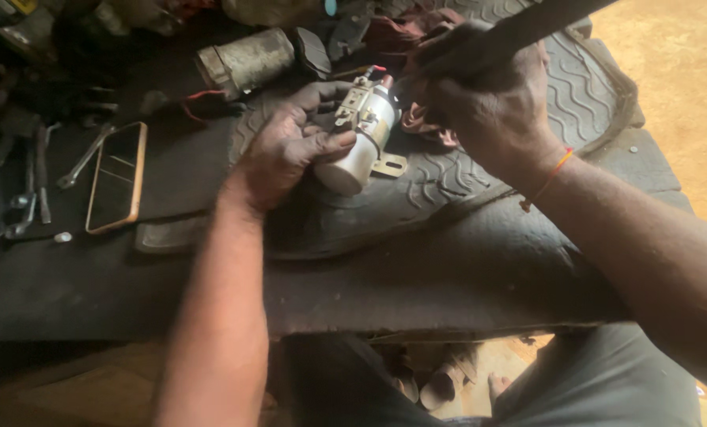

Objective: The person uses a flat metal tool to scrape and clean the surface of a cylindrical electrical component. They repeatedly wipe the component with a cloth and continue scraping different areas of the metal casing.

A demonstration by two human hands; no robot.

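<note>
Left hand [290, 150] wrapped around white cylindrical solenoid [363, 142], right hand [480, 95] fisted on dark tool handle [543, 20] just beside its terminals, black rubber mat [464, 190], sandy floor [678, 87]

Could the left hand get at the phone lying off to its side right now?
Probably not straight away: the left hand is wrapped around the white cylinder. The phone lies uncovered on the dark mat, so the path looks free once it lets go.

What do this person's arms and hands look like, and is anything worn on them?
Both forearms are bare, with no sleeves showing and no gloves. The left hand and right hand are smudged with dark grime on the fingers and knuckles. Around the right wrist sits a thin orange-red thread band with a small knotted end hanging. No watch or rings can be seen.
</note>
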